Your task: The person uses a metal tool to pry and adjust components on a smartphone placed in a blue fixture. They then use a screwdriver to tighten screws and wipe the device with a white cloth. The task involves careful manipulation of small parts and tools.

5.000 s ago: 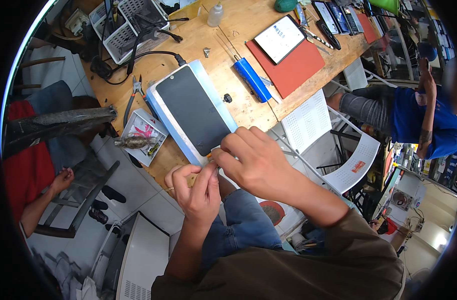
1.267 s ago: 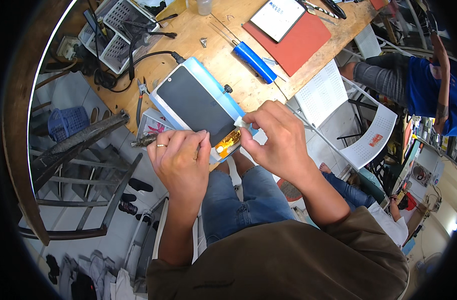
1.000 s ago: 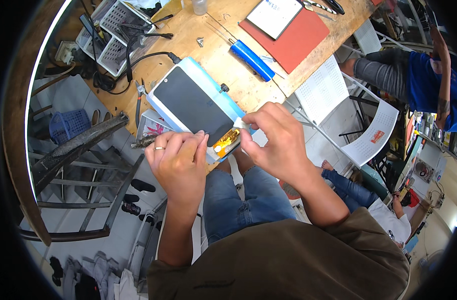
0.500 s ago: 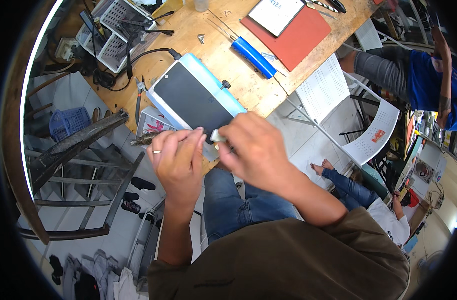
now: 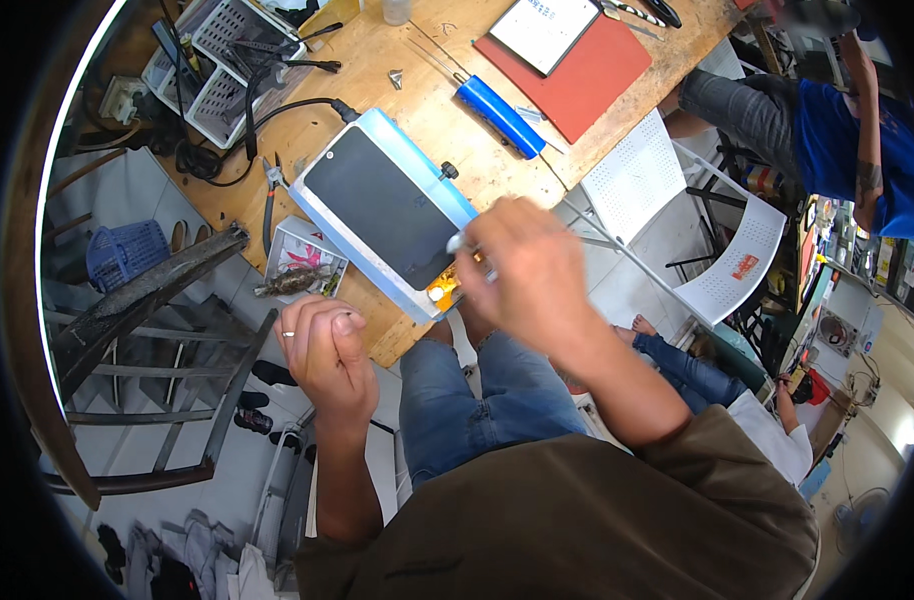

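My right hand [image 5: 532, 270], smeared by motion, pinches a small white piece [image 5: 458, 243] over the lower right edge of a dark flat panel [image 5: 382, 205]. The panel lies on a light-blue machine [image 5: 379, 125] with a black knob [image 5: 449, 171] at its side. An orange flex strip [image 5: 443, 286] with a pale spot shows at the panel's near corner, below my right fingers. My left hand [image 5: 327, 355], wearing a ring, is closed, the thumb against curled fingers, near the table edge and apart from the machine. Whatever it may hold is hidden.
Pliers [image 5: 270, 205] and a small open box [image 5: 302, 250] lie left of the machine. Beyond it are a blue cylindrical tool [image 5: 500, 117], a red mat [image 5: 597, 85] and white baskets [image 5: 217, 120] with cables. A white chair [image 5: 637, 180] stands at right; another person [image 5: 842, 150] is behind it.
My hands have parted. The left has drawn back down toward me, its fingers curled; the right has moved slightly right and up with the white piece. The orange strip has come into view.
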